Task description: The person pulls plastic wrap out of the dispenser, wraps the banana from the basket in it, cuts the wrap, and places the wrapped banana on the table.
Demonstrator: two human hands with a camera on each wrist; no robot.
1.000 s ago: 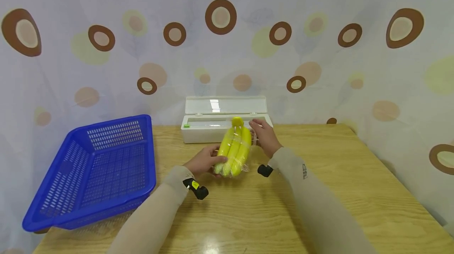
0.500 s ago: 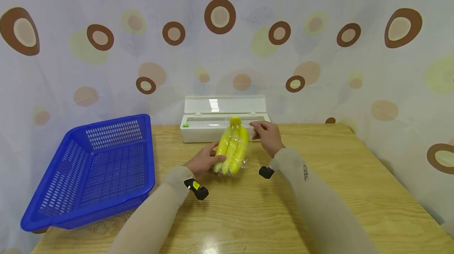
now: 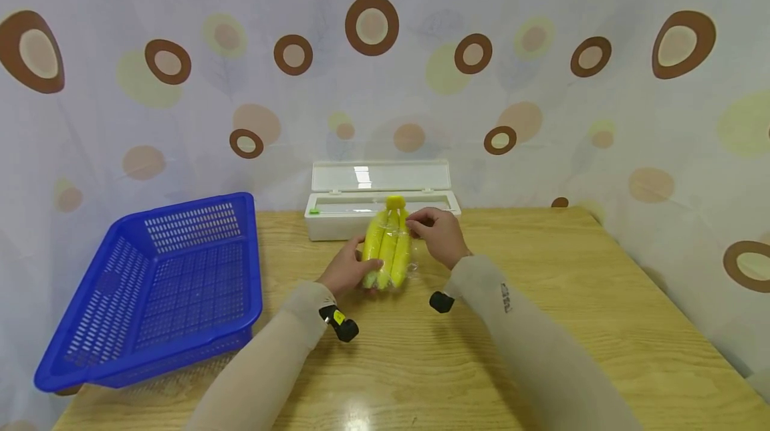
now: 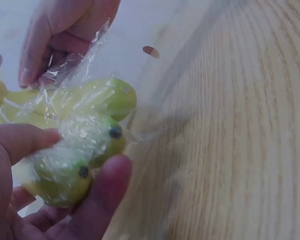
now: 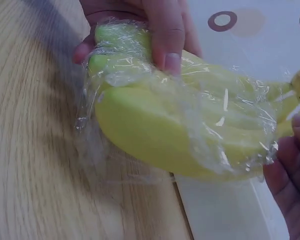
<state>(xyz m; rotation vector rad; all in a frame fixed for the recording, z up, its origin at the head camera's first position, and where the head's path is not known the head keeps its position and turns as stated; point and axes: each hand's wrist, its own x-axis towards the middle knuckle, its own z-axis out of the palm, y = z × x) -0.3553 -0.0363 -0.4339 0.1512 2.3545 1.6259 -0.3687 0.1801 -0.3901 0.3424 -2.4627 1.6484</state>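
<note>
A bunch of yellow bananas with green tips is wrapped in clear cling film, held above the table with the stem end pointing away. My left hand grips the bunch near the lower tips, thumb across the top and fingers underneath. On the other side, my right hand pinches the film edge close to the stems, thumb and index finger together. Loose film stands up off the fruit in the left wrist view, and more hangs below the tips in the right wrist view.
Behind the bananas stands a white film dispenser box, its lid raised and a green slider at its left end. To the left sits a blue perforated basket. A patterned curtain backs the wooden table.
My right hand pulled film out to the right of the bunch, then came back left against the bananas near the stems. The bunch shifted slightly left and turned more upright in the left hand.
</note>
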